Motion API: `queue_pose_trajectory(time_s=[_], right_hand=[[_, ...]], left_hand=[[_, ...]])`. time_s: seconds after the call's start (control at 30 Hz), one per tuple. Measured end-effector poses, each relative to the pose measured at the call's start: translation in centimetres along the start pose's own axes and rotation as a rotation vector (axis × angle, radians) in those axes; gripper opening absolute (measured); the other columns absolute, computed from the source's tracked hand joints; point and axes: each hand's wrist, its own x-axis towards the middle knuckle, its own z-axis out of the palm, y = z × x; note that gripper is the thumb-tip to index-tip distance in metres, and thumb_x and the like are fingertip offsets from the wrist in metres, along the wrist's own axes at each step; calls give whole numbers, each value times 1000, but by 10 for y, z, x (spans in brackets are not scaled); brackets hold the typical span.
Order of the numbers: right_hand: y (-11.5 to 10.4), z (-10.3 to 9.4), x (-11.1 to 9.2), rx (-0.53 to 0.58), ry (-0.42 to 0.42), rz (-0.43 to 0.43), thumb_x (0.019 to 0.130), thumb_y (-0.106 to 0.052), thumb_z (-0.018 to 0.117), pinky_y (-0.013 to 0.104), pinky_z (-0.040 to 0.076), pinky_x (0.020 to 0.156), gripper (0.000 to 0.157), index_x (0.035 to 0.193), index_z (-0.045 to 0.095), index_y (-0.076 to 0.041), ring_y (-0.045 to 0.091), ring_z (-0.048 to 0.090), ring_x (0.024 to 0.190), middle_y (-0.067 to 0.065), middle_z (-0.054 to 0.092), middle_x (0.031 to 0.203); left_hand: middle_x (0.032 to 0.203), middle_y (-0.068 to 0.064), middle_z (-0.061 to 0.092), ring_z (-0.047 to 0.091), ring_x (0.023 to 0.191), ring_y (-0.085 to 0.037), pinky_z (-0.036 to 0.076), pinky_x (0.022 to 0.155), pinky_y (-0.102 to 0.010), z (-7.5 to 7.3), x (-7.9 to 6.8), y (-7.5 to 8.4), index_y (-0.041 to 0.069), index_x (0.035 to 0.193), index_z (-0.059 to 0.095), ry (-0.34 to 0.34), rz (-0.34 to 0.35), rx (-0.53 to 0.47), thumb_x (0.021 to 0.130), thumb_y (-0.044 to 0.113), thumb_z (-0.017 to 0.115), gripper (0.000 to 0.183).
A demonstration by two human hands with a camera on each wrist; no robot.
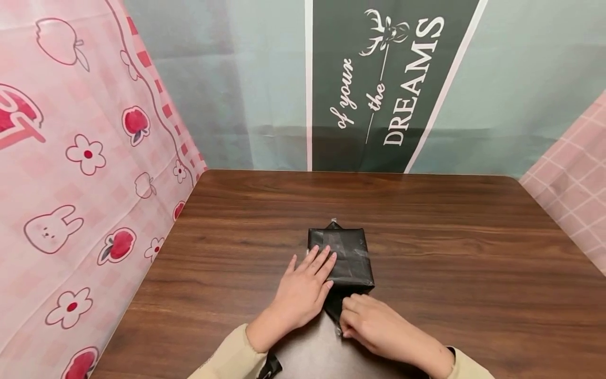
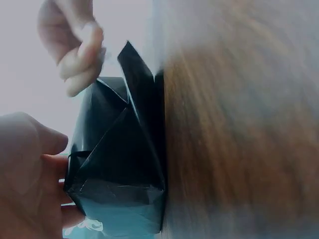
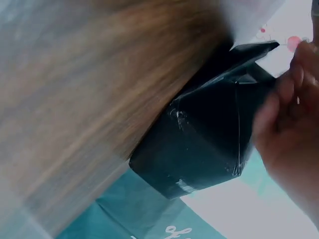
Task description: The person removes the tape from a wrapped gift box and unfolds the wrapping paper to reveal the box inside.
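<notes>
A box-shaped package wrapped in black plastic (image 1: pixel 347 258) lies on the table, with strips of clear tape across its top. My left hand (image 1: pixel 305 292) rests on the top's left part, its fingers straight and slightly spread. Close to the near end, my right hand (image 1: pixel 374 323) has curled fingers. A loose pointed flap (image 2: pixel 137 69) of the wrapping sticks out from that end, its tip apart from the right hand (image 2: pixel 75 55) in the left wrist view. Nothing shows between those fingers. In the right wrist view, folded black wrapping (image 3: pixel 209 124) lies beside the fingers.
A brown wood-grain table (image 1: pixel 236 221) carries the package. A small taped point (image 1: pixel 334 223) of wrapping juts from the far end. Behind hangs a green-grey cloth (image 1: pixel 265 84) with lettering; pink cloths (image 1: pixel 109 200) hang at both sides.
</notes>
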Motion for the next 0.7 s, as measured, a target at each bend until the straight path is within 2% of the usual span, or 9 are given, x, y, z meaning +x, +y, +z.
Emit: queue_pose_trajectory(time_s=[0.07,0.13,0.23,0.3,0.37,0.47,0.53,0.6,0.7], right_hand=[[-2,0,-2,19,-106,16,77,-22,74,17,34,61,25,71,49,-24,2,38,68,-14,37,76],[-2,-2,-4,53,-204,55,78,-24,74,16,35,59,25,71,50,-24,0,39,68,-15,37,76],[-1,-6,-5,166,-264,98,82,-28,71,14,38,61,18,76,55,-23,-3,43,71,-16,42,79],[1,-9,-4,254,-218,116,84,-28,70,11,39,63,13,80,58,-24,-5,45,72,-17,46,81],[4,-13,-2,313,-120,112,85,-23,70,8,39,64,9,82,61,-24,-7,47,72,-18,50,81],[10,-20,4,341,67,131,84,-15,71,8,39,64,12,82,63,-24,-7,49,70,-18,55,80],[15,-26,9,334,179,168,81,-9,73,8,39,61,17,82,64,-23,-6,49,67,-17,56,78],[19,-32,15,334,245,216,77,-6,75,9,39,57,21,80,63,-23,-5,48,64,-16,56,75],[24,-40,24,386,232,237,71,-1,79,11,39,52,28,77,61,-23,-5,46,61,-15,53,72]], left_hand=[[154,-1,26,23,140,-20,27,107,-51,1,0,-1,15,150,28,30,6,-25,102,36,35,53],[154,-2,24,25,140,-21,27,107,-49,2,-1,-3,12,151,25,67,10,-90,101,35,37,56],[156,-6,19,27,139,-21,28,107,-47,2,-2,-8,9,151,19,133,3,-282,101,32,40,59],[156,-9,19,30,137,-22,31,106,-46,1,-3,-11,7,151,21,197,-3,-419,100,28,43,59],[154,-11,25,33,135,-23,33,104,-45,1,-3,-16,4,148,28,269,-2,-536,98,22,48,57],[143,-13,44,45,128,-25,40,99,-43,1,-1,-23,0,135,49,395,12,-596,92,8,56,44],[131,-11,56,53,120,-23,43,96,-40,0,1,-28,1,120,62,458,23,-560,88,1,61,33],[118,-7,63,59,109,-21,46,91,-37,0,4,-32,4,105,69,497,33,-482,84,-3,64,23],[103,1,67,61,98,-18,46,86,-35,-4,9,-34,10,91,73,483,54,-347,82,0,67,15]])
